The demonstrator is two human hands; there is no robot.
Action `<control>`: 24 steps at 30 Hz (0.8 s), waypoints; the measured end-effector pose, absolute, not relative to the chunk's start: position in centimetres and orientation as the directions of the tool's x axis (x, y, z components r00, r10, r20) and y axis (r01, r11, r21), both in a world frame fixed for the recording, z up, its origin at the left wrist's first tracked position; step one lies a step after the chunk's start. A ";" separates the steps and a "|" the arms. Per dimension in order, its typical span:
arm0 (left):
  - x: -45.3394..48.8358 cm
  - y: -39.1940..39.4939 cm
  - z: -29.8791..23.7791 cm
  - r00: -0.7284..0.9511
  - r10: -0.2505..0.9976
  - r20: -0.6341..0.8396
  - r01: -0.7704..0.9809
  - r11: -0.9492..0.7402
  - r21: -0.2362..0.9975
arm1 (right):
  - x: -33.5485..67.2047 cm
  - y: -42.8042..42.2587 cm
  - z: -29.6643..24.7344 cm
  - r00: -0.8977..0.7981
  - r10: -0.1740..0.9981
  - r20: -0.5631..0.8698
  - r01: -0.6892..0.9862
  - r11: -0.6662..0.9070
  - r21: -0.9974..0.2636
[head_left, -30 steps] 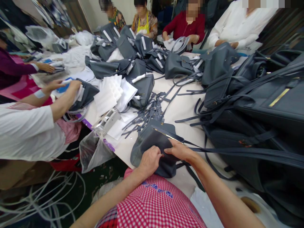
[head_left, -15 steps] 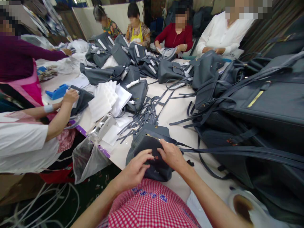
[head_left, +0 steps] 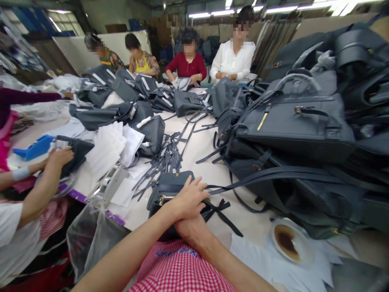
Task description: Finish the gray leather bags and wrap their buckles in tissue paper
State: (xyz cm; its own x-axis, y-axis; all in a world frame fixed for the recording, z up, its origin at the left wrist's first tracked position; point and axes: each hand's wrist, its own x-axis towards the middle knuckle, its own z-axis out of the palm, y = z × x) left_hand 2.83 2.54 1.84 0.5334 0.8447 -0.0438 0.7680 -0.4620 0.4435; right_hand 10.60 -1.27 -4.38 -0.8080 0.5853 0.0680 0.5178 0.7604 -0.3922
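A small dark grey-blue bag (head_left: 172, 182) lies right in front of me, its flap turned away and a gold zipper at its opening. My left hand (head_left: 191, 196) reaches across the bag toward its right end, fingers stretched out and apart. Beneath that wrist, crossing it, my right hand (head_left: 190, 229) is at the near part of the bag. Its fingers are hidden by the left hand and the bag, so I cannot tell what they grip. A dark strap with a knotted-looking end (head_left: 223, 207) lies at the bag's right.
Large dark bags (head_left: 298, 121) are stacked at right, long straps (head_left: 273, 174) reaching toward me. Thin buckled straps (head_left: 172, 156) lie beyond my bag. A dish of dark liquid (head_left: 287, 241) stands at right. A tape dispenser (head_left: 111, 180) and a co-worker's hand (head_left: 62, 156) are left.
My left hand has moved right across the bag, over my right hand, which has come down nearer to me. The bag's zipped opening now gapes wider. The view has tilted up and right.
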 end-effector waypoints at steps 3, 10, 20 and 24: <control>4.1 4.1 -0.2 0.517 0.831 -0.204 0.829 -0.427 0.361 | 12.1 -1.9 -2.9 -0.848 0.519 0.108 0.429 0.792 -0.434; 2.9 2.4 -1.4 0.485 0.868 -0.104 0.759 -0.358 0.544 | 20.6 -2.0 -2.4 -0.203 0.979 -0.015 0.211 0.029 -0.977; 2.7 0.3 -0.6 0.445 0.893 -0.073 0.678 -0.282 0.678 | 21.6 -1.4 -4.8 -0.200 0.841 -0.503 -0.343 -0.541 -0.768; 3.6 0.0 0.0 0.463 0.880 -0.108 0.643 -0.249 0.724 | 21.9 -1.4 -4.3 -0.172 0.858 -0.483 -0.283 -0.513 -0.811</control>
State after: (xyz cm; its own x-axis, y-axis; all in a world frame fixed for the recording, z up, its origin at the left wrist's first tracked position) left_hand 3.56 0.02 0.00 0.4630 0.8798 -0.1079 0.6426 -0.2494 0.7245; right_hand 21.86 -1.40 -4.29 -0.1716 0.8585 -0.4832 -0.2828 -0.5128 -0.8106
